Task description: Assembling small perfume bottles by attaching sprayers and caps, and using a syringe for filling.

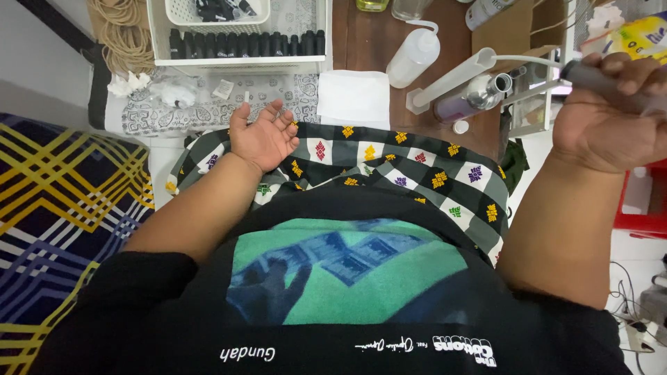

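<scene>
My left hand (262, 137) rests palm up on my lap, on a black, white and grey checked cloth (410, 170), with fingers loosely apart and nothing in it. My right hand (606, 114) is raised at the right edge, closed around a grey handle-like tool (590, 75). A thin white tube (528, 61) runs from that tool toward a large clear syringe-like cylinder (451, 80). A metallic bottle with an open mouth (479, 97) lies below the cylinder, a small white cap (460, 127) beside it.
A white squeeze bottle (413, 57) and a folded white cloth (353, 97) lie on the brown table (361, 42). A white tray (240, 52) holds a row of small black bottles. Coiled beige cord (125, 35) sits far left. A patterned blanket (55, 201) lies at my left.
</scene>
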